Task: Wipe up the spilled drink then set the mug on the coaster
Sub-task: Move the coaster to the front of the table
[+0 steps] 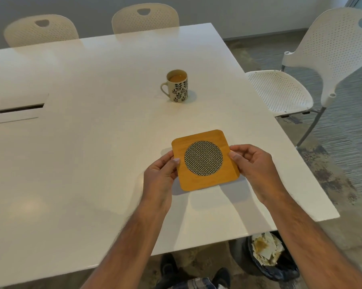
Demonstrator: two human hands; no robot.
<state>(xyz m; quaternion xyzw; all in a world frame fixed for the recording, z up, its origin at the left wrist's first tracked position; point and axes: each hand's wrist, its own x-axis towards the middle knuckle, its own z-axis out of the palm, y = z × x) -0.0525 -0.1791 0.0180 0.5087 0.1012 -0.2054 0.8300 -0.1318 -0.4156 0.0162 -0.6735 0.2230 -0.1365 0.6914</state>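
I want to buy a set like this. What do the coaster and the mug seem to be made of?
The coaster looks like bamboo or wood with a smooth satin finish: warm orange-brown, faint grain, rounded corners. Its round middle looks like a woven black-and-white insert, material unclear. The mug looks like glazed ceramic: cream, slightly glossy, with dark printed leaves.

A glossy white tabletop point(76, 126) fills the frame; perforated cream chairs point(145, 17) line its far edge, a white chair point(313, 65) stands at right on mottled grey floor point(347, 130).
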